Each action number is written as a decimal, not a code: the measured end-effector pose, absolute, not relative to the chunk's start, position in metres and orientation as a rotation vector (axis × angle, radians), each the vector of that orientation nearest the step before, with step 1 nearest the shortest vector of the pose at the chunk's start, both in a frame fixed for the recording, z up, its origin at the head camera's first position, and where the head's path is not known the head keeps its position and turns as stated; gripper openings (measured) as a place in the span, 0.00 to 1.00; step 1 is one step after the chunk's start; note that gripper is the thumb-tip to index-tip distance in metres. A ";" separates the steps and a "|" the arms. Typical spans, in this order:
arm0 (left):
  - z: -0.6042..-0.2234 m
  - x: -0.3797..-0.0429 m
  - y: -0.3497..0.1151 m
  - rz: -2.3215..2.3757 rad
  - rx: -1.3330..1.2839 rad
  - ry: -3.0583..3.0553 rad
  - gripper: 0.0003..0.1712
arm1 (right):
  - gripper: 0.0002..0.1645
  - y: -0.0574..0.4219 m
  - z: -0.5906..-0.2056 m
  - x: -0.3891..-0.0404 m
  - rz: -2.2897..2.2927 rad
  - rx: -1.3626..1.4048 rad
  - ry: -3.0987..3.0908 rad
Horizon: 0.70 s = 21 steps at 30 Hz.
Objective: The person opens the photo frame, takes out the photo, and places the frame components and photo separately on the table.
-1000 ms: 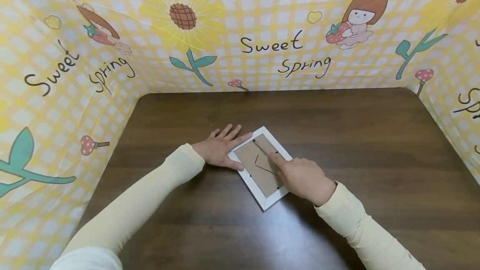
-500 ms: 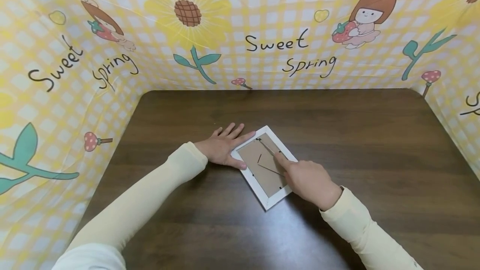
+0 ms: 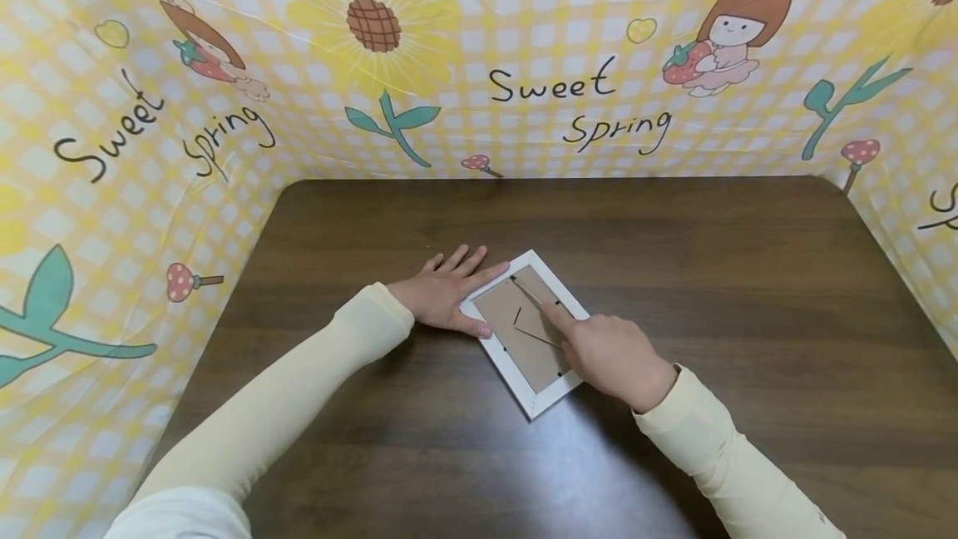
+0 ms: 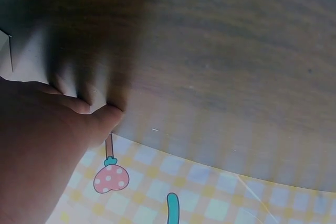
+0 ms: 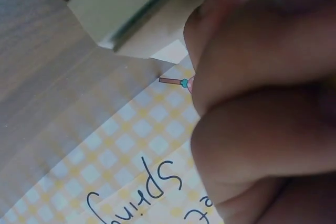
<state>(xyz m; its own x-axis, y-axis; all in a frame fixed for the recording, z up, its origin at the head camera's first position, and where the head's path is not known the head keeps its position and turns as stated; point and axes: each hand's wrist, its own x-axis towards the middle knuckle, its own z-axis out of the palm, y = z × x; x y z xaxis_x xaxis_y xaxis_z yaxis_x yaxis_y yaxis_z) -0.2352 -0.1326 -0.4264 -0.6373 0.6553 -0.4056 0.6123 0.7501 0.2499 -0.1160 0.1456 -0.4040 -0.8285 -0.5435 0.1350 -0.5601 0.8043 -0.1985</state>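
Observation:
A white picture frame (image 3: 509, 364) lies back side up and turned cornerwise on the table, its brown backing board (image 3: 497, 306) showing small black tabs along the edges. My left hand (image 3: 441, 294) is spread flat, with thumb and index finger resting on the frame's left corner. My right hand (image 3: 609, 356) has its fingers curled and the index finger laid along a thin grey rod-like tool (image 3: 527, 290). That tool's tip meets a tab near the top of the board. Its handle is hidden in the hand. In the right wrist view, curled fingers (image 5: 252, 77) stand close to the frame (image 5: 113, 14).
The dark wooden table (image 3: 359, 456) extends around the picture frame. Yellow checked cloth (image 3: 464, 48) with flowers and lettering stands along the back and both sides as a wall.
The head view has shifted slightly. Both hands stay at the picture frame, and the right hand with the tool moves only a little along the same tab.

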 end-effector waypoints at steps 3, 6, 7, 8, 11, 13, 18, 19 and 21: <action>-0.426 -0.235 -0.134 0.120 0.958 2.475 0.63 | 0.27 0.143 -0.395 -0.119 0.359 0.902 -2.923; -0.426 -0.236 -0.135 0.131 0.964 2.480 0.63 | 0.19 0.142 -0.382 -0.123 0.414 0.861 -3.003; -0.426 -0.236 -0.135 0.135 0.970 2.482 0.63 | 0.17 0.142 -0.376 -0.125 0.437 0.840 -3.038; -0.426 -0.236 -0.134 0.136 0.969 2.480 0.63 | 0.17 0.142 -0.372 -0.126 0.453 0.825 -3.064; -0.425 -0.237 -0.133 0.143 0.971 2.474 0.63 | 0.22 0.144 -0.359 -0.128 0.469 0.780 -3.093; -0.425 -0.237 -0.134 0.141 0.971 2.476 0.63 | 0.23 0.144 -0.354 -0.129 0.485 0.755 -3.050; -0.427 -0.235 -0.135 0.148 0.964 2.482 0.63 | 0.17 0.140 -0.348 -0.129 0.604 0.684 -2.896; -0.427 -0.235 -0.135 0.153 0.960 2.480 0.63 | 0.17 0.139 -0.347 -0.129 0.624 0.683 -2.866; -0.427 -0.234 -0.135 0.161 0.955 2.477 0.63 | 0.15 0.137 -0.347 -0.130 0.653 0.689 -2.815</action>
<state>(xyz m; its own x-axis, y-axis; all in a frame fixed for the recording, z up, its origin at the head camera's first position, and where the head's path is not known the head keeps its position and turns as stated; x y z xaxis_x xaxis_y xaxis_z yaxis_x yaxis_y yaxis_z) -0.2344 -0.1354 -0.4267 -0.6427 0.6590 -0.3907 0.6028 0.7497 0.2730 -0.1305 0.1371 -0.3468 -0.8787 -0.3987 0.2627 -0.4736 0.7973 -0.3741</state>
